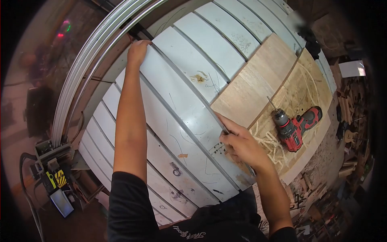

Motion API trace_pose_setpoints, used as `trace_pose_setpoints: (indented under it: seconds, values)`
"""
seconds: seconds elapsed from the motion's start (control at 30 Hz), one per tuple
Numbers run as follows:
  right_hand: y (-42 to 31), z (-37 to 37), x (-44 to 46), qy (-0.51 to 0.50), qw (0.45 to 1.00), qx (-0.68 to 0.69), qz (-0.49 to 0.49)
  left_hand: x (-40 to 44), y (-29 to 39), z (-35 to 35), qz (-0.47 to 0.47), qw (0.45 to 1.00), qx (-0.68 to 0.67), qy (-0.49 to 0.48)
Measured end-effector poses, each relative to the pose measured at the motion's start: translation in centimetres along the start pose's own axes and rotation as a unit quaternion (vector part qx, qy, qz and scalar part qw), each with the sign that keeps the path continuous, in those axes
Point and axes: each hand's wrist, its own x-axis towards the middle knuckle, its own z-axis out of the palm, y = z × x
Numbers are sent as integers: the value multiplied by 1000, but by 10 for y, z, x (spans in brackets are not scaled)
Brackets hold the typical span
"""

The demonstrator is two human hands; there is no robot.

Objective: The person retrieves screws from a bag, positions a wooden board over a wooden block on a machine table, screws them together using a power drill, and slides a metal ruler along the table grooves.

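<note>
My right hand [242,147] is closed around a long thin grey strip [252,170], part of which sticks out below the fingers. The strip's line runs up the white slatted tabletop [181,109] toward the far edge, in line with a slot. At that far edge my left hand [139,51] has its fingers curled down at the upper end of the line. What those fingers grip is hidden. To the right of my right hand, a red and black cordless drill [294,127] with a bit fitted lies on its side on a wooden board [310,84].
A second, smoother wooden panel [258,76] lies beside the board. Pale curled wood shavings [268,145] are scattered near the drill. Curved metal rails [80,76] run along the table's far left side. Wood offcuts [350,161] litter the floor at right.
</note>
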Motion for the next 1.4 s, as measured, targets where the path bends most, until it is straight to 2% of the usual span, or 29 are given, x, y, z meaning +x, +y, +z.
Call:
trace_pose_setpoints:
  seconds: [0.07, 0.1, 0.17, 0.2, 0.27, 0.37, 0.4, 0.47, 0.5, 0.57, 0.63, 0.67, 0.73, 0.8, 0.93, 1.0, 1.13, 1.2, 1.33, 1.4]
  values:
    - [-10, -3, -14, 34, 997, -76, 2, -1, 0, 0, 15, 1000, 2, 16]
    - [-6, -11, -21, 33, 997, -71, 3, -2, 0, 0, 15, 1000, 7, 13]
    - [5, -36, -40, 44, 945, -283, -156, -5, 3, 0, 22, 999, 21, 28]
    - [-1, -41, -47, 44, 946, -280, -155, -6, 3, 0, 23, 999, 23, 26]
    - [-21, -53, -64, 66, 894, -432, -97, -6, 3, -1, 43, 999, 9, 24]
    - [-41, -68, -68, 49, 872, -478, -94, 1, -3, -1, 40, 999, -17, 11]
    - [-50, -76, -68, 51, 874, -474, -95, -1, 0, -1, 6, 999, -34, 10]
    - [-64, -93, -64, -11, 872, -488, -38, -16, 18, -3, 1, 999, -29, 23]
    - [-69, -99, -61, -14, 873, -485, -38, -19, 25, -3, -5, 999, -28, 41]
    - [-77, -112, -53, -19, 850, -517, -95, -15, 25, -5, -38, 998, -44, 24]
    - [-80, -111, -38, -21, 838, -534, -108, -11, 23, -3, -73, 995, -61, 6]
    - [-81, -101, -25, -29, 852, -522, -20, -9, 21, -3, -73, 996, -57, 11]
    - [-75, -97, 0, -43, 860, -504, 65, -2, 17, 0, -76, 996, -46, 19]
    - [-63, -91, 10, -27, 848, -503, -165, 1, 9, 1, -90, 994, -65, 23]
    - [-83, -116, -18, -36, 840, -508, -188, -5, 15, 2, -53, 996, -23, 66]
    - [-102, -119, -26, -60, 849, -524, -37, -9, 21, 2, -60, 997, -25, 47]
    - [-97, -121, -3, -28, 854, -515, -71, -5, 16, 2, -55, 997, -21, 47]
    - [-88, -129, 2, -46, 858, -499, -113, -8, 21, 3, -86, 994, -35, 51]
    - [-63, -134, -9, -83, 852, -485, -176, -8, 25, 12, -77, 995, -4, 59]
    - [-80, -147, -28, -95, 860, -474, -161, -13, 27, 15, -54, 991, 38, 120]
